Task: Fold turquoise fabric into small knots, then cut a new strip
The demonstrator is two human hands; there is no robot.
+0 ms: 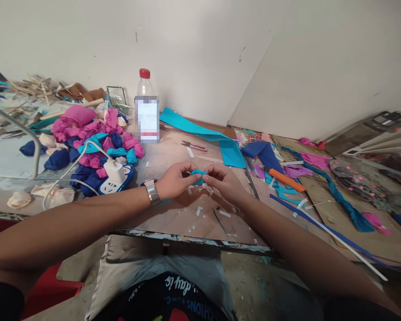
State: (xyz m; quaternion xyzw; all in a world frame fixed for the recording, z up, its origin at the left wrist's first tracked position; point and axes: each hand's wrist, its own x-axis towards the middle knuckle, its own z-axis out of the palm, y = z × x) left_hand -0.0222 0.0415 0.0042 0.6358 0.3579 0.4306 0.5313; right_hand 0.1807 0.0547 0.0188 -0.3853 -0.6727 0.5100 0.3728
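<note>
Over the middle of the worktable [173, 218], a small piece of turquoise fabric [198, 176] is pinched between my two hands. My left hand [177, 180], with a metal watch on the wrist, grips its left side between thumb and fingers. From the other side, my right hand [223, 182] holds the right edge in the same way. The fingers cover part of the piece. Behind the hands lie a small pair of thread snips [196, 147] and a long turquoise fabric strip [200, 131].
At the left sits a heap of pink, blue and turquoise fabric bundles [87, 129] beside a power strip with a plugged charger [114, 171]. A bottle with a red cap [145, 73] stands at the back. An orange-handled cutter [286, 180] and fabric scraps lie right.
</note>
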